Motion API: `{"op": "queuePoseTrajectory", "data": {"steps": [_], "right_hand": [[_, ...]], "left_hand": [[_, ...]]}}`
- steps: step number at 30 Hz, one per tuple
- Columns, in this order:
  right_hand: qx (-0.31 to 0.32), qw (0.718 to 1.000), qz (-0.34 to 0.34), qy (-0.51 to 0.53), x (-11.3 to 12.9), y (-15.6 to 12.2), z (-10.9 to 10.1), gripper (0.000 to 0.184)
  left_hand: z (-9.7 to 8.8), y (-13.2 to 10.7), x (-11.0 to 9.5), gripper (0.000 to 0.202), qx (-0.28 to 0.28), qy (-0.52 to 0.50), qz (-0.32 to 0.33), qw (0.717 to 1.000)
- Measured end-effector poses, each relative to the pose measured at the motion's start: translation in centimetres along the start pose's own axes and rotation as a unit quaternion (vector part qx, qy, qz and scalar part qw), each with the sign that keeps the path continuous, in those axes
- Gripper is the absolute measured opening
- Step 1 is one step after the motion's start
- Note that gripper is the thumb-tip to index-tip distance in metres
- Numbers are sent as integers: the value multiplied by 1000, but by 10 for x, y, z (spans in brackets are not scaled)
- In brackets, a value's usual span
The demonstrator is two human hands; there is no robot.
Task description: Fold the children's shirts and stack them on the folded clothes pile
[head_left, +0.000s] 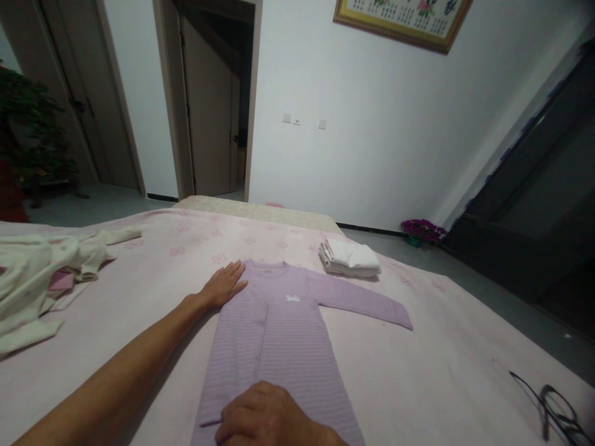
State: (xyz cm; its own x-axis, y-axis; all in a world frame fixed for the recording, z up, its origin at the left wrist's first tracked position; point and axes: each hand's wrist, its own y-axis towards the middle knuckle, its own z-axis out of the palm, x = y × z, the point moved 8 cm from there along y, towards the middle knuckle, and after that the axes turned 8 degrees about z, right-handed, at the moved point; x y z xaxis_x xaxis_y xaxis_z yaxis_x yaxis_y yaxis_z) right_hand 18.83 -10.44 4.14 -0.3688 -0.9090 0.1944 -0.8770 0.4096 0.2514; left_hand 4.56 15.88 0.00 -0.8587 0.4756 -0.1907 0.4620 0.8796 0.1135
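Note:
A lilac striped long-sleeved shirt point(295, 341) lies spread on the bed, collar away from me and a small white print on its chest. Its right-side sleeve point(367, 300) stretches outward, while the left-side sleeve point(242, 353) is folded down over the body. My left hand point(225, 285) rests flat at the left shoulder of the shirt, fingers extended. Near the cuff of the folded sleeve, my right hand point(263, 415) is closed with bent fingers on the fabric; its fingertips are partly hidden. The shirt's lower hem runs out of view.
White folded clothes point(353, 259) are stacked beyond the outstretched sleeve. Rumpled cream clothes point(51, 266) lie at the left on the pink-patterned bed cover point(446, 371). Dark-framed eyeglasses point(543, 402) sit at the lower right. Purple flowers point(423, 229) stand on the floor past the bed.

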Motion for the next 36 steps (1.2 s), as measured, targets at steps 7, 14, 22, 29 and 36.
{"op": "queuePoseTrajectory", "data": {"steps": [7, 14, 22, 29, 36], "right_hand": [[-52, 995, 40, -80, -2, 8, -3, 42], [23, 995, 28, -88, 0, 6, 12, 41], [-11, 991, 75, -114, 6, 3, 21, 41], [7, 990, 93, -103, 8, 3, 29, 42], [84, 996, 29, -16, 4, 2, -5, 27]], "left_hand": [[-24, -11, -24, 66, -39, 23, -26, 999], [-16, -40, -96, 69, -29, 8, 28, 999], [-6, -48, -99, 69, -45, 44, 20, 998], [-4, -49, -98, 67, -39, 46, 32, 998], [-20, -39, -90, 62, -78, 77, 7, 994]]}}
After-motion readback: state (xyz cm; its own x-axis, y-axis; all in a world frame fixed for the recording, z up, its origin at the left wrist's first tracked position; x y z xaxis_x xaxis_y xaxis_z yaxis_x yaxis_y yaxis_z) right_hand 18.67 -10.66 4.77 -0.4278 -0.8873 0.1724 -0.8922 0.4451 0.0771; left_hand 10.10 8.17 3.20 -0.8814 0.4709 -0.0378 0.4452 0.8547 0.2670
